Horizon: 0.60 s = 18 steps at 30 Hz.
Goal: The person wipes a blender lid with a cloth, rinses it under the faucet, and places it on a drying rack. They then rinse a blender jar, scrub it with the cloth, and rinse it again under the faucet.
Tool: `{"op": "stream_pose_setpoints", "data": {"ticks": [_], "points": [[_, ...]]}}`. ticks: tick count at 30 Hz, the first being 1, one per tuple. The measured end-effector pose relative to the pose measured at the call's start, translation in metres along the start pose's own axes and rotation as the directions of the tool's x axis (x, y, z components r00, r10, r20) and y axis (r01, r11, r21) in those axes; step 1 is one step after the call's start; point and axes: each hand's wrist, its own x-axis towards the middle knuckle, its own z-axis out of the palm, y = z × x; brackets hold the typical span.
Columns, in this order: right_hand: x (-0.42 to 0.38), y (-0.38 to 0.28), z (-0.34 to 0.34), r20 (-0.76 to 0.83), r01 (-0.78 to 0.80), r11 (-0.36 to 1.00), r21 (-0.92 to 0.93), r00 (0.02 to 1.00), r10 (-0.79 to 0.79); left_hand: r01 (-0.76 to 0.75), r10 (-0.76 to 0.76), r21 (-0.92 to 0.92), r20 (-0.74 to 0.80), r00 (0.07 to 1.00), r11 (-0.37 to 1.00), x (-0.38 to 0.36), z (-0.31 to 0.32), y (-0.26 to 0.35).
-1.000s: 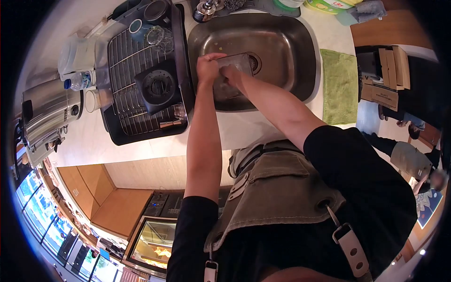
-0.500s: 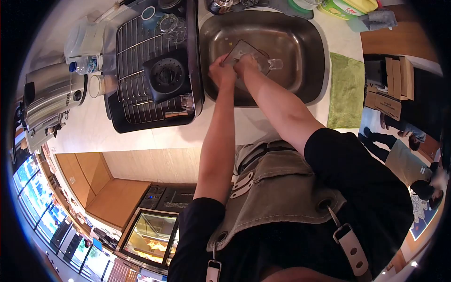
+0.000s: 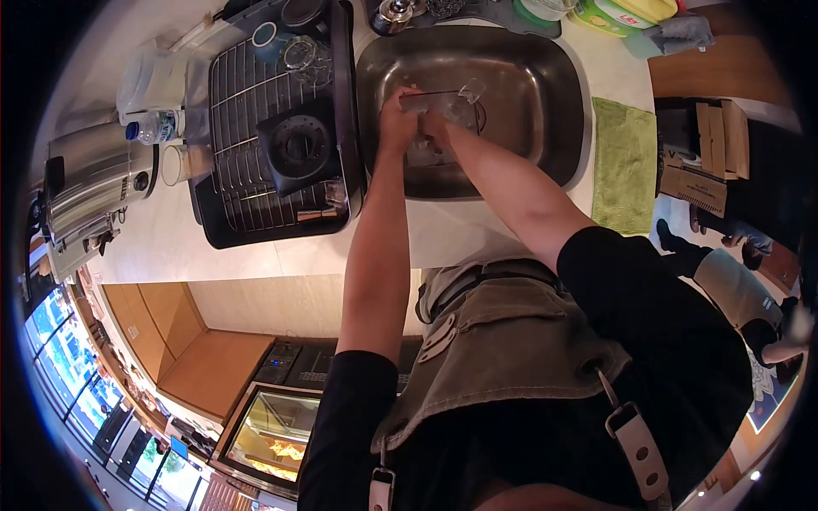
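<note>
Over the sink [image 3: 545,102], both hands are on a clear, square-rimmed container [image 3: 464,109] with a dark edge line and a clear part sticking out on one side. My left hand [image 3: 399,122] grips its left side, with the fingers curled over the edge. My right hand [image 3: 436,126] is closed at the container's middle, partly inside or behind the clear wall; I cannot make out whether it holds anything else. The container is tilted, and its exact kind is hard to tell.
Left of the sink stands a black dish rack [image 3: 239,175] with a square black lid-like part [image 3: 296,145], a glass [image 3: 305,58] and a blue cup [image 3: 266,38]. A green cloth [image 3: 622,166] lies to the right. Another person [image 3: 737,285] is at far right.
The clear container has turned, its rim now nearly level across the view and its jutting part higher. My left hand has shifted slightly up and left along with it.
</note>
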Motion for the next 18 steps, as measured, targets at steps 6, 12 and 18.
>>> {"op": "stream_pose_setpoints", "data": {"ticks": [6,12,18], "points": [[0.013,0.009,-0.009,0.157,0.067,0.953,-0.294,0.987,-0.021,0.018,-0.014,0.046,-0.075,0.997,0.999,0.000,0.006,0.000],[0.020,0.006,-0.011,0.248,-0.069,0.970,-0.233,0.960,0.128,0.188,-0.170,0.082,-0.182,0.968,0.979,-0.017,0.013,0.027],[0.081,0.058,0.003,0.443,0.273,0.955,-0.114,0.874,-0.197,0.156,-0.108,0.119,-0.336,0.936,0.981,-0.032,0.019,0.021]]}}
